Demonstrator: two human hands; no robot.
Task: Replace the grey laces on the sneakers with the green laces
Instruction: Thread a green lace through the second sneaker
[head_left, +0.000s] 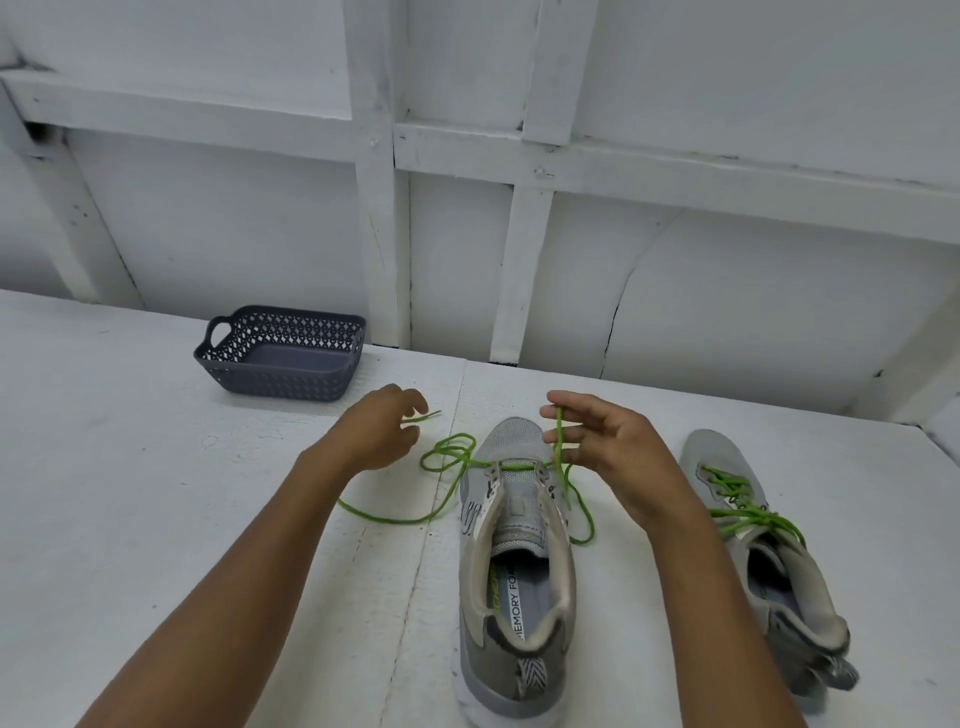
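Observation:
A grey sneaker (514, 571) stands in the middle of the white table, toe away from me. A green lace (452, 457) runs across its lowest eyelets and trails in loops on both sides. My left hand (382, 434) hovers left of the toe and pinches one lace end between its fingertips. My right hand (608, 447) is above the toe's right side and pinches the other strand, which hangs down from the fingers. A second grey sneaker (769, 561) at the right is laced in green. No grey laces are in view.
A dark grey perforated basket (283, 358) with a handle sits at the back left of the table (130, 467), holding nothing. Behind the table rises a white panelled wall (467, 156).

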